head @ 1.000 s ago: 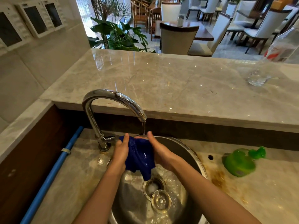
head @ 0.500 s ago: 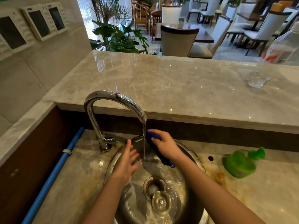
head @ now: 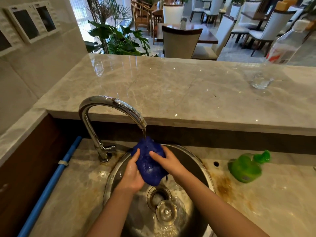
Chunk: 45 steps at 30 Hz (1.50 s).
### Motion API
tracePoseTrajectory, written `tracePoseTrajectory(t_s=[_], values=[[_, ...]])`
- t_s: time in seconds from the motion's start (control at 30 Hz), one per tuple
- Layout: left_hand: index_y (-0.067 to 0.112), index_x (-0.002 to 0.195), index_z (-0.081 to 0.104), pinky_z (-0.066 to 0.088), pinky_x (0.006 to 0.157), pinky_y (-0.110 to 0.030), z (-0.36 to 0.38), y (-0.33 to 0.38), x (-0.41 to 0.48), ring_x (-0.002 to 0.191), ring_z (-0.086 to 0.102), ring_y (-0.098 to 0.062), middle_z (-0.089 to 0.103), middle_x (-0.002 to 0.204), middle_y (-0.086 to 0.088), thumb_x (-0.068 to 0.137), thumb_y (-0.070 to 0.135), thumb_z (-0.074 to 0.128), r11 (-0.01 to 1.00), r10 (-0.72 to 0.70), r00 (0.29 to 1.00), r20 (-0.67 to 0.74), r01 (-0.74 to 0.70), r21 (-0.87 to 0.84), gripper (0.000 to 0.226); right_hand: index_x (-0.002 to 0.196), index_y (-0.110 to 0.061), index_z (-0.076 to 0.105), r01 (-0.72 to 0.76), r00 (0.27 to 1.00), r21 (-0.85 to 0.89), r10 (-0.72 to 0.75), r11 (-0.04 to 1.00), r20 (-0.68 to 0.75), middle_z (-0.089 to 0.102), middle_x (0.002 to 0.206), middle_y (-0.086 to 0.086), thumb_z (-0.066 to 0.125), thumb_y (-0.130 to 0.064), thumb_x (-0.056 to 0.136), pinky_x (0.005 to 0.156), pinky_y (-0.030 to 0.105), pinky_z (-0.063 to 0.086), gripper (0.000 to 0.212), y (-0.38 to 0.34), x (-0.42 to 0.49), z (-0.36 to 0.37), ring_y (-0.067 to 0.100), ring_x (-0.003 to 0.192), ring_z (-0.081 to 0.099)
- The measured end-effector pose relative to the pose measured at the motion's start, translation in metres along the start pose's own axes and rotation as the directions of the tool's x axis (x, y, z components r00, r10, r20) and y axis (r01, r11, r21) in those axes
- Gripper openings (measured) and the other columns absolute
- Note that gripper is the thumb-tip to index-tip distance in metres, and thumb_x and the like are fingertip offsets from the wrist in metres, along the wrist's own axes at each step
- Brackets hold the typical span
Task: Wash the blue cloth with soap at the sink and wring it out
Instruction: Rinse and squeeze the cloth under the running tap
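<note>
Left hand and right hand clasp the blue cloth between them over the sink, right under the running tap, apparently so the stream soaks it through; the cloth is bunched into a dark, glistening wad, the green soap bottle well apart on the surface

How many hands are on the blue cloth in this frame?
2. The left hand holds the blue cloth from its left side, the right hand from its right, under the tap over the sink. Both in view.
</note>
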<state>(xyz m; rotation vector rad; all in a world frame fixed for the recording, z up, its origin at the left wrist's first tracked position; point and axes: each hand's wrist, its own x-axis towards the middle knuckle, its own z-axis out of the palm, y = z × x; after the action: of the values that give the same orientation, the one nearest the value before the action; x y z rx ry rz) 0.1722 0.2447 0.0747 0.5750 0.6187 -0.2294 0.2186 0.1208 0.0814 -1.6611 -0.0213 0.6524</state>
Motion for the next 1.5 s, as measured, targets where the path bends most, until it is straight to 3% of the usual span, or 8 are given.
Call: tracePoseTrajectory(t_s=[0.2, 0.37, 0.63, 0.8, 0.9, 1.07, 1.27, 1.5], values=[[0.011, 0.125, 0.056, 0.045, 0.092, -0.048, -0.018, 0.013, -0.008, 0.112, 0.057, -0.034, 0.067, 0.114, -0.017, 0.096, 0.042, 0.042, 0.997, -0.017, 1.000, -0.003, 0.018, 0.069, 0.045, 0.099, -0.016, 0.063, -0.002, 0.993, -0.104, -0.011, 0.995, -0.121, 0.068, 0.093, 0.003, 0.053, -0.018, 0.096, 0.067, 0.024, 0.052, 0.011, 0.000, 0.011, 0.003, 0.014, 0.081, 0.066], [0.018, 0.122, 0.053, 0.037, 0.103, -0.056, -0.024, -0.003, -0.005, 0.118, 0.050, -0.037, 0.057, 0.124, -0.015, 0.087, 0.051, 0.053, 0.990, -0.017, 0.989, -0.150, 0.037, 0.137, 0.048, 0.103, -0.021, 0.059, 0.135, 0.986, -0.092, -0.143, 0.987, -0.086, 0.068, 0.104, 0.005, 0.052, -0.017, 0.095, 0.089, 0.041, 0.054, 0.010, -0.005, 0.006, 0.023, 0.019, 0.096, 0.067], [0.019, 0.086, 0.062, 0.041, 0.099, -0.052, 0.006, 0.008, -0.003, 0.107, 0.057, -0.033, 0.065, 0.106, -0.006, 0.088, 0.017, 0.055, 0.972, 0.233, 0.947, -0.221, -0.218, 0.092, 0.008, 0.118, -0.026, 0.053, -0.154, 0.976, 0.344, 0.196, 0.926, -0.090, 0.056, 0.125, 0.006, 0.048, -0.024, 0.097, 0.085, 0.043, 0.052, 0.022, -0.001, -0.006, 0.032, 0.025, 0.106, 0.056], [0.019, 0.094, 0.059, 0.050, 0.088, -0.034, 0.037, 0.010, 0.003, 0.098, 0.064, -0.019, 0.068, 0.093, -0.001, 0.095, 0.013, 0.049, 0.712, 0.566, 0.818, -0.099, -0.425, 0.560, 0.012, 0.120, -0.026, 0.057, -0.479, 0.875, 0.602, 0.405, 0.639, 0.266, 0.054, 0.127, 0.008, 0.038, -0.071, 0.086, 0.094, 0.063, 0.037, 0.059, 0.000, 0.001, 0.027, 0.041, 0.124, 0.048], [0.023, 0.091, 0.062, 0.050, 0.083, -0.026, 0.048, 0.005, 0.009, 0.094, 0.064, -0.015, 0.066, 0.090, 0.003, 0.095, 0.016, 0.049, 0.494, 0.635, 0.767, 0.093, -0.496, 0.714, 0.015, 0.111, -0.017, 0.065, -0.472, 0.860, 0.724, 0.444, 0.504, 0.252, 0.063, 0.115, 0.012, 0.045, -0.064, 0.087, 0.095, 0.047, 0.044, 0.057, -0.020, 0.003, 0.035, 0.031, 0.110, 0.057], [0.032, 0.102, 0.060, 0.034, 0.102, -0.034, 0.032, 0.010, 0.012, 0.096, 0.042, 0.000, 0.055, 0.103, 0.017, 0.085, 0.035, 0.058, -0.199, 0.662, 0.615, 0.428, -0.407, 0.892, 0.017, 0.087, -0.013, 0.052, -0.373, 0.911, 0.760, 0.367, 0.533, 0.189, 0.053, 0.084, 0.006, 0.035, -0.033, 0.102, 0.073, 0.030, 0.043, 0.030, -0.038, 0.008, 0.042, 0.017, 0.075, 0.052], [0.028, 0.092, 0.052, 0.047, 0.081, -0.034, 0.031, 0.027, 0.016, 0.090, 0.054, -0.013, 0.054, 0.095, 0.010, 0.086, 0.051, 0.053, -0.127, 0.567, 0.788, 0.241, -0.206, 0.970, 0.023, 0.087, -0.012, 0.058, -0.414, 0.886, 0.710, 0.432, 0.569, 0.171, 0.057, 0.085, 0.011, 0.039, -0.049, 0.097, 0.070, 0.033, 0.044, 0.042, -0.039, 0.012, 0.044, 0.023, 0.077, 0.055], [0.021, 0.064, 0.049, 0.041, 0.053, -0.025, 0.044, 0.023, 0.016, 0.061, 0.054, -0.011, 0.054, 0.065, 0.007, 0.087, 0.037, 0.058, -0.092, 0.773, 0.600, 0.206, -0.216, 0.972, 0.030, 0.079, -0.009, 0.053, -0.216, 0.940, 0.811, 0.340, 0.543, 0.023, 0.047, 0.072, 0.009, 0.043, -0.030, 0.100, 0.072, 0.025, 0.041, 0.031, -0.039, 0.019, 0.063, 0.017, 0.074, 0.051]])
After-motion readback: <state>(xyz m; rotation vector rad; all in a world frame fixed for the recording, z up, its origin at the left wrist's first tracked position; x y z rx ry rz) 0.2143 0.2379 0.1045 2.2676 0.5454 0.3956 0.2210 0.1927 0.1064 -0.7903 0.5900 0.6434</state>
